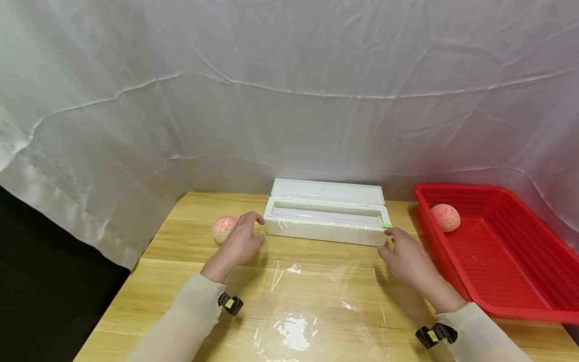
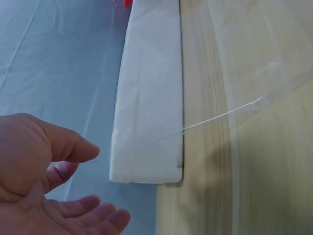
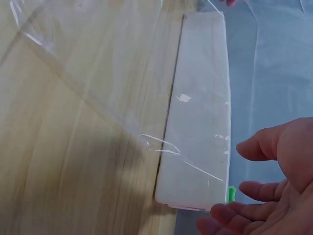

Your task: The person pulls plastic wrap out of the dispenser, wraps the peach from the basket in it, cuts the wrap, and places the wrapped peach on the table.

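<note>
Across the bench (image 1: 174,281), clear film (image 1: 316,281) stretches out in front of the white box (image 1: 325,232). At the box's ends, left hand (image 1: 237,244) and right hand (image 1: 410,259) have fingers parted, pinching nothing; one-sided pulling might crease the film against itself.

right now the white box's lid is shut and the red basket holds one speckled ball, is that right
The lid is not shut: the head view shows it open behind the white box. The red basket does hold one speckled ball.
</note>
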